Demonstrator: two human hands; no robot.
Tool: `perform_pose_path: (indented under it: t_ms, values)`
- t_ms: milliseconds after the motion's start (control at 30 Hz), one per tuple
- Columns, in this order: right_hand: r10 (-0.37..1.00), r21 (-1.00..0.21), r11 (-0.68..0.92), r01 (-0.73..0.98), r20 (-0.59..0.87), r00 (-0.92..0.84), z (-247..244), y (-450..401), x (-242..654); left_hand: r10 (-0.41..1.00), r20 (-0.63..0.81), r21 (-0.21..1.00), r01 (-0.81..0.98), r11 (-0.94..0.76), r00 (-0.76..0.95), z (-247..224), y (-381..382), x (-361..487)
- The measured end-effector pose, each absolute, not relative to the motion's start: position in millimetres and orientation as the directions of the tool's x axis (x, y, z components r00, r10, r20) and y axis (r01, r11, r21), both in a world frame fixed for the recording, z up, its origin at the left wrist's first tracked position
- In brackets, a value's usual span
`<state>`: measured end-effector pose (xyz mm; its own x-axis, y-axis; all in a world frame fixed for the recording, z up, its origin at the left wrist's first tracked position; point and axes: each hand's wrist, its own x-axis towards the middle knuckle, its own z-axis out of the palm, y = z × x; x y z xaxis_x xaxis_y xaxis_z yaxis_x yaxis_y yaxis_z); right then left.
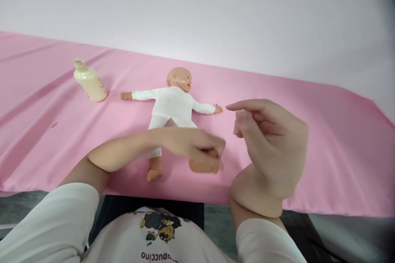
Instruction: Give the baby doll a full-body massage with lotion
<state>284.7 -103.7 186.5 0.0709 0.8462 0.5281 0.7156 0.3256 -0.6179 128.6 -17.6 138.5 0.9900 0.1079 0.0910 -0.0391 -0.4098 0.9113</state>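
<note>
A baby doll [174, 104] in a white bodysuit lies on its back on the pink cloth, arms spread and head turned to the right. My left hand [200, 146] crosses over its lower body, fingers curled round one of its feet; motion blurs the fingers and hides that leg. The doll's other foot [154, 170] lies bare near the table's front edge. To the right, my right hand [273, 144] is raised above the cloth with nothing in it. Its index finger stretches toward the doll's hand, the thumb is apart from it, and the other fingers are curled.
A cream pump bottle [90, 82] stands at the left on the pink cloth [333, 152]. A tiny brownish strip [54, 124] lies nearer me. Behind the table rises a white wall [197, 12].
</note>
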Motion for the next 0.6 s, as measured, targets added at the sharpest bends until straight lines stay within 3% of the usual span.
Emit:
perform_pose_path:
  t_ms: [100, 400, 600]
  values:
    - [0.829, -0.620, 0.323, 0.715, 0.550, 0.102, 186, -107, 285, -0.233, -0.076, 0.872, -0.049, -0.487, 0.969, 121, -34, 140]
    - [0.861, -0.582, 0.330, 0.744, 0.509, 0.016, 182, -97, 287, -0.233, -0.162, 0.759, -0.030, -0.651, 0.959, 42, -53, 175]
    - [0.883, -0.633, 0.319, 0.706, 0.469, 0.022, 179, -78, 287, -0.254, -0.270, 0.761, 0.044, -0.648, 0.929, 28, -53, 181]
